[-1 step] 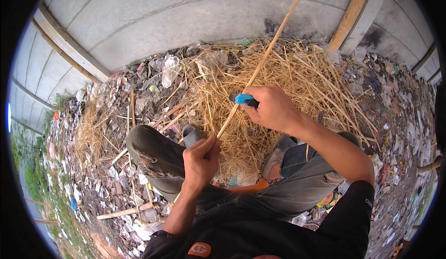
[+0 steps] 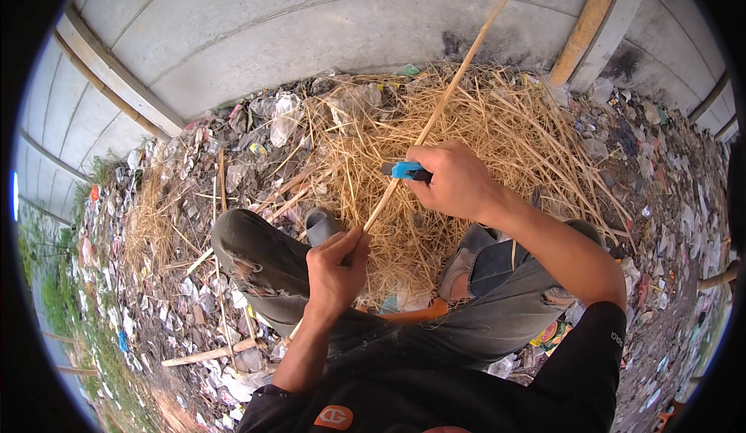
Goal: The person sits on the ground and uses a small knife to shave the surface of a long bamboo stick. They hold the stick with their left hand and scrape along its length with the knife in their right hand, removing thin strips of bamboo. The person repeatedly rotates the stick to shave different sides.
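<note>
A long, thin bamboo strip (image 2: 449, 90) slants from my lap area up toward the wall. My left hand (image 2: 337, 268) is closed around its lower part, in front of my left knee. Farther up, my right hand (image 2: 457, 182) grips a small blue and black cutter (image 2: 407, 170), laid across the strip. The cutter's blade is not visible, and my fingers hide part of its handle. Under both hands spreads a heap of pale bamboo shavings (image 2: 505, 130).
A grey concrete panel wall (image 2: 311, 25) stands ahead, with a bamboo pole (image 2: 588, 25) against it. Litter and plastic scraps (image 2: 175, 316) cover the ground. A grey sandal (image 2: 322, 225) shows by my left knee; a loose bamboo piece (image 2: 210, 354) lies at left.
The cutter and my right hand have shifted very slightly. The strip's far end now looks blurred. My left hand stays in place.
</note>
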Tool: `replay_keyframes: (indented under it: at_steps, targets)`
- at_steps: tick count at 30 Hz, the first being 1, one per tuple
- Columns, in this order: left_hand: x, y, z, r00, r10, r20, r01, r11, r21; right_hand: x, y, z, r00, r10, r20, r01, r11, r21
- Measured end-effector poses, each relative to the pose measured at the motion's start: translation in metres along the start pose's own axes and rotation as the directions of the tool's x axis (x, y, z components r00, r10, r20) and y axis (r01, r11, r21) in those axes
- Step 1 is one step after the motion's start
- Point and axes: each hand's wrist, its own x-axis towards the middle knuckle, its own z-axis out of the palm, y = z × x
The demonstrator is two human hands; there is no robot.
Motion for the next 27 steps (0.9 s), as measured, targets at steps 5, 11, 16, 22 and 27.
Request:
replay_keyframes:
  at_steps: [5, 11, 16, 22, 27]
  targets:
    - [0.004, -0.008, 0.002, 1.000, 0.013, -0.022, -0.013, 1.000, -0.003, -0.010, -0.019, 0.012, 0.908, -0.221, 0.357, 0.101, 0.940, 0.327]
    - [0.008, -0.021, -0.001, 0.996, -0.089, -0.018, 0.089, 0.996, -0.006, -0.009, -0.045, -0.003, 0.968, 0.035, 0.249, -0.105, 0.956, 0.273]
    - [0.007, -0.012, -0.004, 0.995, -0.093, -0.024, 0.091, 0.993, -0.070, 0.006, -0.003, -0.032, 0.950, 0.309, 0.038, -0.311, 0.948, 0.075]
    - [0.007, 0.004, -0.006, 0.996, -0.087, 0.015, 0.088, 0.988, -0.124, 0.008, -0.008, -0.027, 0.954, 0.299, -0.002, -0.299, 0.954, -0.017]
    - [0.007, 0.005, -0.007, 0.998, -0.058, 0.001, 0.058, 0.993, -0.105, 0.004, -0.015, -0.010, 0.969, 0.244, 0.041, -0.245, 0.970, 0.007]
